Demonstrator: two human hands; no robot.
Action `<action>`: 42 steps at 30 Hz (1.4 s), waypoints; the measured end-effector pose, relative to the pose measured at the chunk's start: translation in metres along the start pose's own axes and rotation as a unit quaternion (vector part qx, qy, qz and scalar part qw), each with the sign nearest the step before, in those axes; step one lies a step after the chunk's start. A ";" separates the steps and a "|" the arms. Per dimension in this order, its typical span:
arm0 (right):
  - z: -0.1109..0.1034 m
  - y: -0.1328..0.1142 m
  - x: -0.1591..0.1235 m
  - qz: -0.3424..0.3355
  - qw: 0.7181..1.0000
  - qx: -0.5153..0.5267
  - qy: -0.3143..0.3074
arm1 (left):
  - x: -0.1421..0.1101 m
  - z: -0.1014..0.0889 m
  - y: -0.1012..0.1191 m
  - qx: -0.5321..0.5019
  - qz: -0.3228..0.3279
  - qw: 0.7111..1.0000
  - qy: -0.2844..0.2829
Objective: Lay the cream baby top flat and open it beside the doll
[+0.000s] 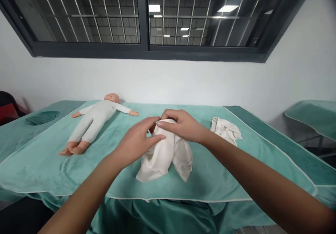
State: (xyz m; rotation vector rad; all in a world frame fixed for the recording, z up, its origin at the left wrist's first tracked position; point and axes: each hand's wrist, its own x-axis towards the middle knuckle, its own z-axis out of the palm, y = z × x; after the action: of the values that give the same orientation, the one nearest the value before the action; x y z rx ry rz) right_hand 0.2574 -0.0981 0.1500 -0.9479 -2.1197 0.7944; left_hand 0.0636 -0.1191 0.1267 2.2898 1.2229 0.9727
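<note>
The left hand point(138, 140) and right hand point(181, 125) both pinch the top of the pants point(164, 157), held at centre above the cover point(89, 178). A loose pinch on either side could let the edge slip; the limp fabric may then fold or twist. Appearance: off-white, soft, creased, two short legs spread toward the near side.

A dark-framed window point(143, 18) interrupts the white wall point(168, 81).

The only view looks from the person's head, forward and down, past the near left hand point(135, 141) and right hand point(185, 125), across the bed point(262, 130) to the wall point(170, 81) and window point(143, 16).
</note>
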 end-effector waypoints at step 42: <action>-0.019 -0.024 -0.018 0.038 0.887 -0.457 0.064 | 0.011 -0.039 0.001 0.415 -0.064 0.898 0.130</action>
State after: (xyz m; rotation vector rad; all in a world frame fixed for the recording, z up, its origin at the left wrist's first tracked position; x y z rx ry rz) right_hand 0.2720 -0.1209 0.1736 -1.4937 -2.3395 -0.3162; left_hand 0.0404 -0.1106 0.1582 2.6635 2.2124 0.8139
